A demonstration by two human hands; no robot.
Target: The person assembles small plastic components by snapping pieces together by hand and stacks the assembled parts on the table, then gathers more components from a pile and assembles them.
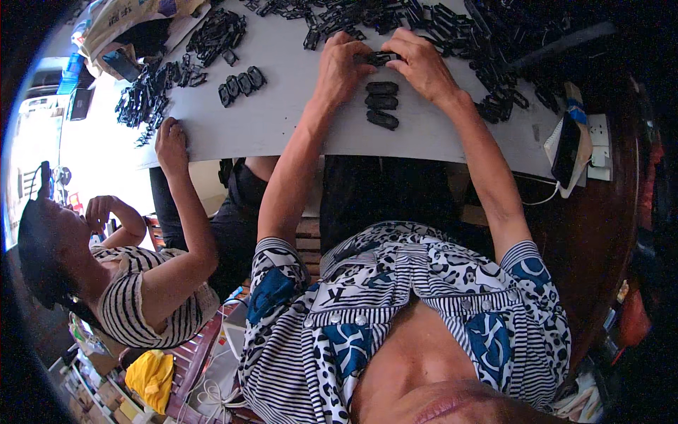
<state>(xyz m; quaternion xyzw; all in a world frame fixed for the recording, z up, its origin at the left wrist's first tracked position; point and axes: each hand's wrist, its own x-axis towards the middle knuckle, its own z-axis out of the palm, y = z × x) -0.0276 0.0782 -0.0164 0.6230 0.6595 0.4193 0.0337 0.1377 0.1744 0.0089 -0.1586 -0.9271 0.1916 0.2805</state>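
Observation:
A small oblong black plastic part (381, 59) is pinched between the fingertips of both my hands, just above the grey tabletop (282, 127). My left hand (342, 67) grips its left end with bent fingers. On the opposite end, the thumb and fingers of my right hand (422, 65) close in the same way. Finer details of the part are too small to tell. Right below my hands, three similar black plastic parts (382, 102) lie in a short column, the nearest one slightly slanted.
Heaps of loose black parts (452, 28) spread along the far side. Leftward lie a short row of black parts (242, 85) and another pile (143, 99). A co-worker's hand (171, 145) rests at the table edge. A phone-like dark device (567, 152) and a white socket strip (599, 145) stand right.

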